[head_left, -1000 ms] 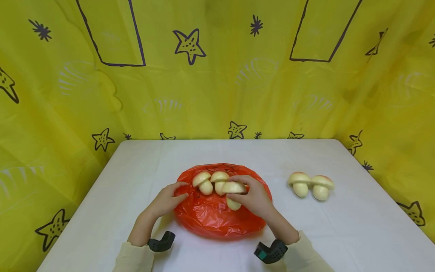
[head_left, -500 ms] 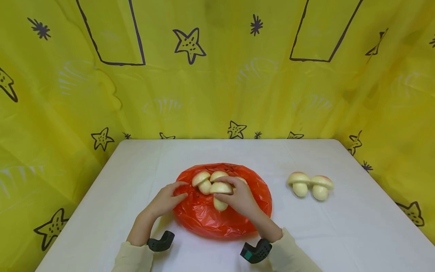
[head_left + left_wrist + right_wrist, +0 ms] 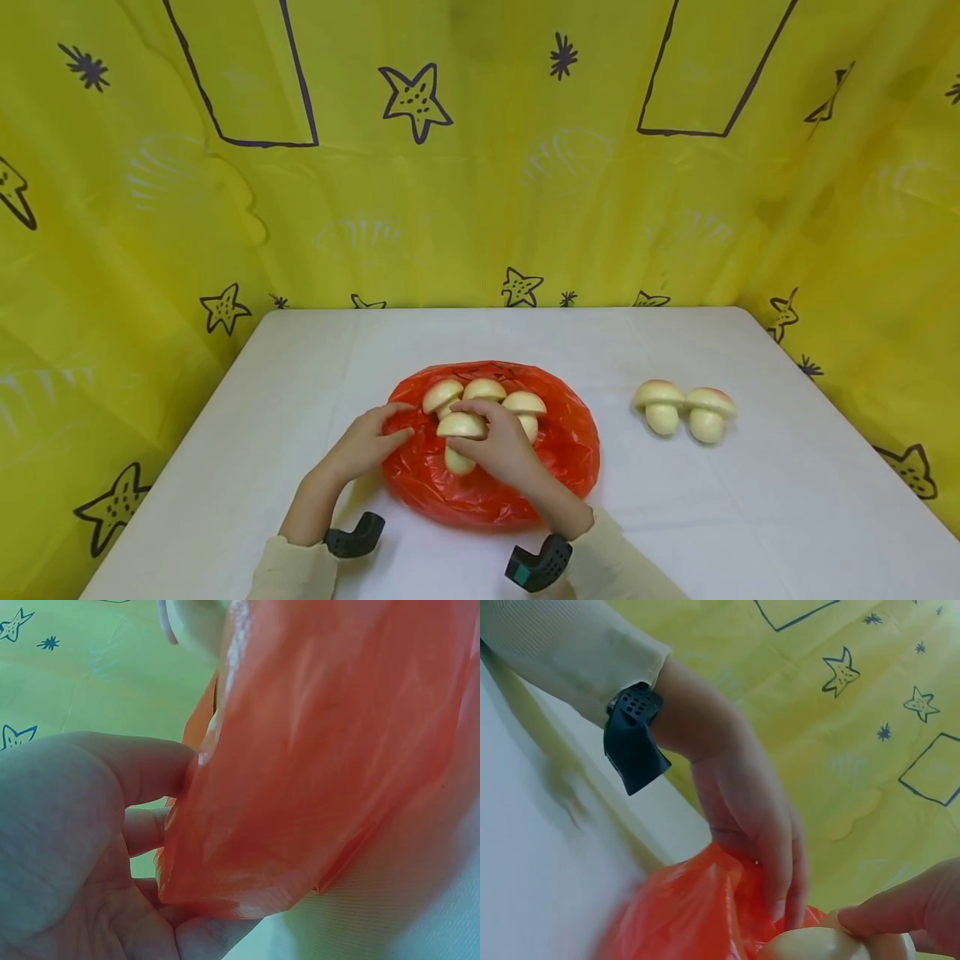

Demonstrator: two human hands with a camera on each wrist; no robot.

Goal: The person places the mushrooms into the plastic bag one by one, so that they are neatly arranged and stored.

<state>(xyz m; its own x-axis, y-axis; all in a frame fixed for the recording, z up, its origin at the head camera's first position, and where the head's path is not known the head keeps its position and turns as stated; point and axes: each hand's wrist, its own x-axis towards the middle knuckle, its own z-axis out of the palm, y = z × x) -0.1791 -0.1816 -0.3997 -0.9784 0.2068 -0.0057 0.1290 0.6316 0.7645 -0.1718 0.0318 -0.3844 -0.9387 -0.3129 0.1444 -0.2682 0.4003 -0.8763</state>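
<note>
Plainly, we saw one mushroom [image 3: 460, 427] pinched in the right hand [image 3: 495, 442], its fingers bent over the cap and the thumb on the near side, with the stem hanging below, over the left half of the red bag [image 3: 570, 450]. Whether its stem touched the plastic beneath we could not tell. The left hand [image 3: 367, 442] held the bag's left edge between thumb and bent fingers. Just behind the pinched one, three more mushrooms [image 3: 525, 405] sat close together on the bag, caps uppermost, while a pair of mushrooms [image 3: 660, 393] lay on the desk [image 3: 675, 517] well to the right, caps touching. We took the mushroom to be light and fairly firm, perhaps hollow or foam, and unlikely to bruise; its glossy, rounded cap looked a little slippery, so we thought the best hold was under the brim, where cap met stem, or across the cap's widest part. The bag seemed the trickier thing: thin, limp and crinkled, it offered little stiffness and might well have torn under a hard tug, so we judged a gentle hold on a folded edge the safest.
</note>
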